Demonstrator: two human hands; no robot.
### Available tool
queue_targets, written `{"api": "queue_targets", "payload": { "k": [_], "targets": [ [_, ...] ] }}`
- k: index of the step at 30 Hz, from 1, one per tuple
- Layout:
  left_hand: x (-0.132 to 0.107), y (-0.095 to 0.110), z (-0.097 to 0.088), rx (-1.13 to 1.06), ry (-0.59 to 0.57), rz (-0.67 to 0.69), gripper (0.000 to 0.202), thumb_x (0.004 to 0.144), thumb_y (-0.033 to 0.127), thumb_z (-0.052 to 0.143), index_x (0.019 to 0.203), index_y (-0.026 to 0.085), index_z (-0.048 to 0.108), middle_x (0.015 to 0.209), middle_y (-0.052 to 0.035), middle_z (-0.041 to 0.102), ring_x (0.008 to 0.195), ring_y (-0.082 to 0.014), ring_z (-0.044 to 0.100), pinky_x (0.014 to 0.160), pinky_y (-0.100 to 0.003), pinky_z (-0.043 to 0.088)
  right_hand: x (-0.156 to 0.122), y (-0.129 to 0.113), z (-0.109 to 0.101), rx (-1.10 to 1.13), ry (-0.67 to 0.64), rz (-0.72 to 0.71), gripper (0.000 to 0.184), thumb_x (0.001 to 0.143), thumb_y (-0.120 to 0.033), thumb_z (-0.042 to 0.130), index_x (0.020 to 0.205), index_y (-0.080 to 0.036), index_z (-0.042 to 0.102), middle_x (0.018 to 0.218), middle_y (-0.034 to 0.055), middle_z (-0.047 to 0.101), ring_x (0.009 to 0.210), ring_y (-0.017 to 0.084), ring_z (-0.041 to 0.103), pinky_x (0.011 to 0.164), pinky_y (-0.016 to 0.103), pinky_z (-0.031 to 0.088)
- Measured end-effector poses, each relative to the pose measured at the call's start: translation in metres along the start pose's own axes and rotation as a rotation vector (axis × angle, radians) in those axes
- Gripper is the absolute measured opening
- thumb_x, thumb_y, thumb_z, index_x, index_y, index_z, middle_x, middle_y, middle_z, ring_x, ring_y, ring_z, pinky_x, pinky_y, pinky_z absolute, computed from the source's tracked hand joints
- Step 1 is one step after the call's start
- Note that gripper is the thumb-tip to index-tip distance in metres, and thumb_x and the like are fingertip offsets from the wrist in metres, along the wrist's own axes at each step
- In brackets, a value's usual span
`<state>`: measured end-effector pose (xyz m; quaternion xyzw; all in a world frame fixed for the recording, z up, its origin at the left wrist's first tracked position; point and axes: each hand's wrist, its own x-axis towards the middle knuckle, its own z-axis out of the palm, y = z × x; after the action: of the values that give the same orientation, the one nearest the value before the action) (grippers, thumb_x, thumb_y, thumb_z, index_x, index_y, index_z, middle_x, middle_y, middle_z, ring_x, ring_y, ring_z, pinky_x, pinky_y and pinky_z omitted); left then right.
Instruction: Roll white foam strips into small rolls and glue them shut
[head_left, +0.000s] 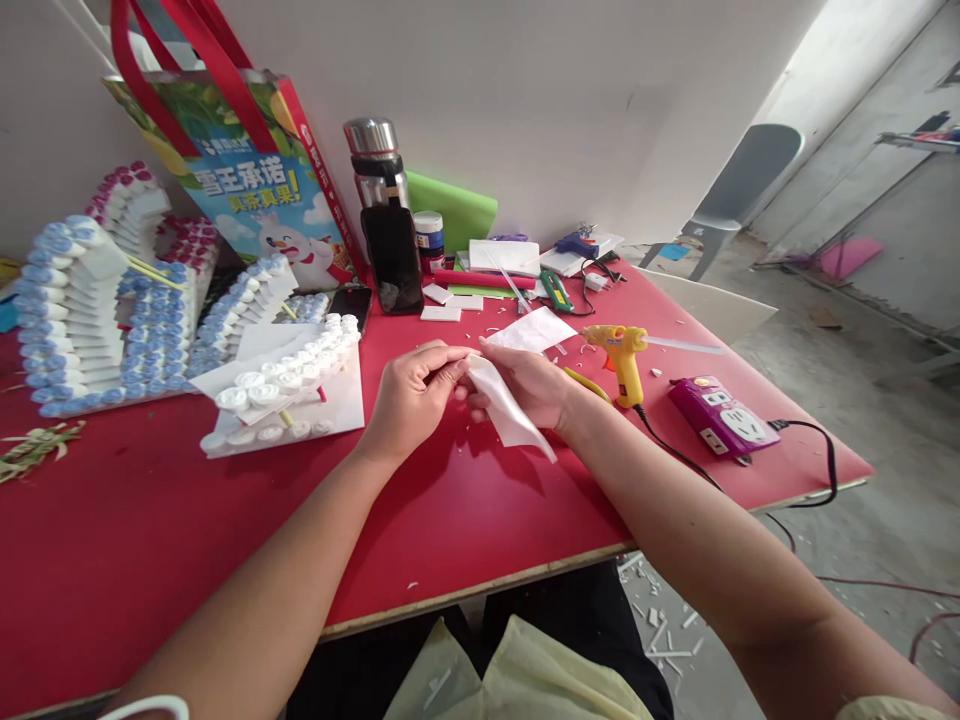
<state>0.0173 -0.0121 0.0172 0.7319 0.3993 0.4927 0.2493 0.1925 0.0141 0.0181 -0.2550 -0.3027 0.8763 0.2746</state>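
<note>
Above the red table, my left hand [424,390] pinches the upper end of a glossy white strip [504,405], either paper or ribbon. My right hand [529,380] is curled around the same end, its fingertips meeting the left ones and partly hidden behind the strip. The strip's loose end hangs down toward me, below the right palm. Just beyond the right hand lies a flat white sheet [534,330]. To the left of my hands stands a white board piece [349,385] with rows of white rolled rosettes [289,375].
A yellow glue gun [626,365] with a glue stick and a purple power strip [724,415] sit at right, cords trailing. Blue-and-white rosette structures [71,310], a shopping bag [255,180], a steel flask [373,150] and a phone [392,260] stand behind. Scraps litter the table.
</note>
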Motion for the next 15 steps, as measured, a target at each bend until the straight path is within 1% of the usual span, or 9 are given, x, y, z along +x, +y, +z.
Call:
{"api": "queue_targets", "payload": {
  "k": [2,3,4,6,8,9,12,15],
  "targets": [
    [0.0003,-0.0002,-0.0004,-0.015,-0.009,-0.012,0.019,0.094,0.028,0.061,0.096,0.018,0.076,0.084,-0.0033,0.069,0.074,-0.0138,0.064,0.073,-0.025,0.051,-0.0018,-0.0009,0.0006,0.011,-0.058,0.015,0.042,0.106,-0.041,0.031,0.090,-0.015,0.059,0.074,0.0056,0.065,0.053,0.011,0.050,0.056,0.026,0.049],
    [0.0006,-0.0003,-0.0006,-0.025,-0.005,-0.027,0.019,0.093,0.029,0.061,0.096,0.017,0.076,0.084,-0.0033,0.069,0.074,-0.0138,0.064,0.073,-0.025,0.051,-0.0024,-0.0012,0.0005,0.002,-0.059,0.017,0.041,0.105,-0.043,0.034,0.089,-0.015,0.059,0.071,0.0044,0.063,0.052,0.010,0.048,0.053,0.024,0.046],
    [0.0008,-0.0004,-0.0009,-0.033,0.009,-0.047,0.019,0.093,0.030,0.062,0.096,0.017,0.076,0.084,-0.0033,0.069,0.075,-0.0139,0.064,0.073,-0.025,0.051,-0.0029,-0.0015,0.0001,-0.023,-0.033,0.010,0.039,0.103,-0.044,0.040,0.087,-0.015,0.060,0.068,0.0028,0.061,0.051,0.010,0.047,0.051,0.023,0.044],
    [0.0011,-0.0013,-0.0014,-0.041,0.045,-0.102,0.019,0.092,0.032,0.064,0.095,0.017,0.076,0.082,-0.0032,0.069,0.074,-0.0143,0.063,0.071,-0.025,0.050,-0.0032,-0.0021,-0.0017,-0.112,0.067,-0.049,0.034,0.096,-0.046,0.056,0.083,-0.015,0.061,0.062,-0.0004,0.056,0.050,0.010,0.047,0.048,0.022,0.042],
    [0.0012,-0.0028,-0.0015,-0.050,0.055,-0.163,0.020,0.090,0.035,0.066,0.093,0.017,0.076,0.076,-0.0025,0.068,0.070,-0.0139,0.060,0.067,-0.025,0.050,-0.0032,-0.0026,-0.0040,-0.218,0.158,-0.142,0.033,0.087,-0.047,0.070,0.083,-0.016,0.063,0.060,-0.0015,0.056,0.049,0.010,0.049,0.047,0.023,0.042],
    [0.0011,-0.0037,-0.0014,-0.054,0.050,-0.184,0.021,0.090,0.036,0.066,0.092,0.017,0.076,0.073,-0.0023,0.067,0.067,-0.0135,0.059,0.065,-0.025,0.049,-0.0032,-0.0029,-0.0049,-0.269,0.182,-0.180,0.034,0.083,-0.049,0.074,0.083,-0.016,0.065,0.061,-0.0012,0.057,0.049,0.010,0.049,0.046,0.023,0.041],
    [0.0007,-0.0060,-0.0003,-0.067,0.033,-0.206,0.023,0.090,0.037,0.065,0.090,0.017,0.076,0.071,-0.0022,0.066,0.063,-0.0127,0.056,0.061,-0.024,0.048,-0.0029,-0.0040,-0.0067,-0.369,0.214,-0.203,0.039,0.075,-0.052,0.080,0.086,-0.017,0.068,0.062,-0.0012,0.059,0.046,0.010,0.048,0.041,0.024,0.037],
    [0.0005,-0.0064,0.0002,-0.076,0.036,-0.213,0.023,0.089,0.037,0.065,0.092,0.017,0.076,0.073,-0.0029,0.067,0.066,-0.0137,0.058,0.064,-0.025,0.050,-0.0021,-0.0053,-0.0074,-0.366,0.208,-0.172,0.041,0.075,-0.056,0.078,0.082,-0.017,0.068,0.061,-0.0013,0.058,0.045,0.009,0.044,0.039,0.023,0.033]
  ]
}}
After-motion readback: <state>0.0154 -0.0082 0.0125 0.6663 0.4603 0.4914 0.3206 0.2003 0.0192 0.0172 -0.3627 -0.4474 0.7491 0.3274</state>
